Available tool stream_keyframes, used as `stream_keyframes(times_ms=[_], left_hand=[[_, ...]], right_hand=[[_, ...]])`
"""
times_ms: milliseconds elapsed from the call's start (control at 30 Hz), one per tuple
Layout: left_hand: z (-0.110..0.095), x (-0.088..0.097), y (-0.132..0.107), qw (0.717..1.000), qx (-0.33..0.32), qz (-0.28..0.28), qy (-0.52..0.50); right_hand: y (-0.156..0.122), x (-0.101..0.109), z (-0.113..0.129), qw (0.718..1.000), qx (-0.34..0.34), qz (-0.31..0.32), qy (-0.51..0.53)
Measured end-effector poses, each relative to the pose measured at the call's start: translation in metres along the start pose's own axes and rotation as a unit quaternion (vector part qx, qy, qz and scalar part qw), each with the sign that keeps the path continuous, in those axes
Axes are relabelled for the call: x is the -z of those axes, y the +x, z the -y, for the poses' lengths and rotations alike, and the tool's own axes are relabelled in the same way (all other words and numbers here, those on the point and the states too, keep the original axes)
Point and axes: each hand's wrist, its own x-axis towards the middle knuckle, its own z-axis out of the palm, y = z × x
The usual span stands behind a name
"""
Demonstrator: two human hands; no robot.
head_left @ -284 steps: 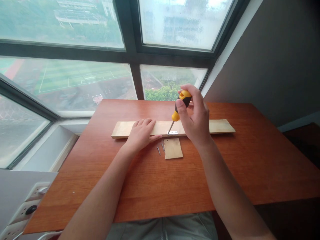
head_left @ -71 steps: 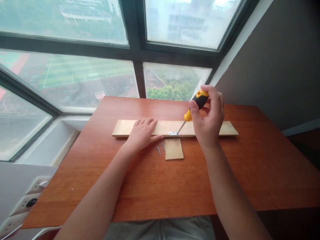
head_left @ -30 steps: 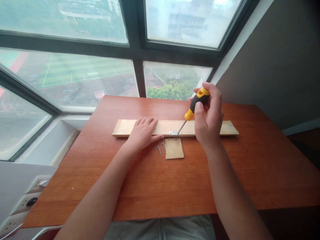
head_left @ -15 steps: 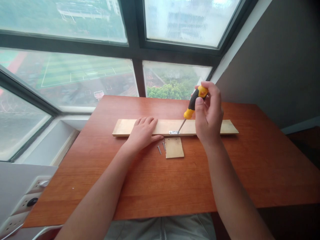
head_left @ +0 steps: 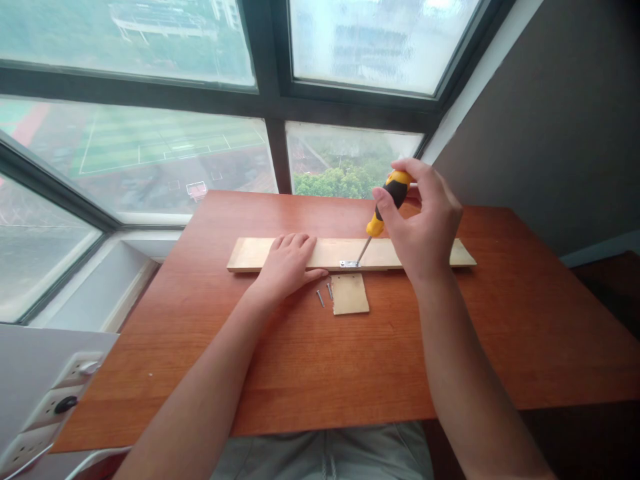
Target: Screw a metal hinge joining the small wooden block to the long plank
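A long pale wooden board lies across the table. Flat on its left part rests my left hand, fingers stretched out and thumb along the near edge. My right hand grips the handle of a yellow and black screwdriver above the board. The screwdriver tilts, and its tip meets the right end of a small metal plate at the board's near edge. Just in front of the board lies a small square wooden piece with small holes near its top edge. Two screws lie to its left.
The reddish-brown wooden table stands against a dark-framed window. A grey wall rises at the right. Several power sockets are on the wall at the lower left.
My right hand has turned about the screwdriver handle, its wrist shifting right and its thumb moving left. The screwdriver tip stays at the metal plate, and my left hand stays on the board.
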Motion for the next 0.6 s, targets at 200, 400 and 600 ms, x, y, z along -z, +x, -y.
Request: stream_keyframes(times_ms=[200, 400, 600], left_hand=[[0.0, -0.001, 0.0, 1.0, 0.0, -0.002, 0.01], [0.0, -0.001, 0.0, 1.0, -0.001, -0.001, 0.001], [0.001, -0.001, 0.0, 1.0, 0.0, -0.002, 0.009]], right_hand=[[0.004, 0.002, -0.003, 0.996, -0.019, 0.052, 0.073], [0.016, 0.012, -0.003, 0.993, 0.015, 0.058, -0.098], [0.021, 0.024, 0.001, 0.988, 0.02, 0.153, 0.0]])
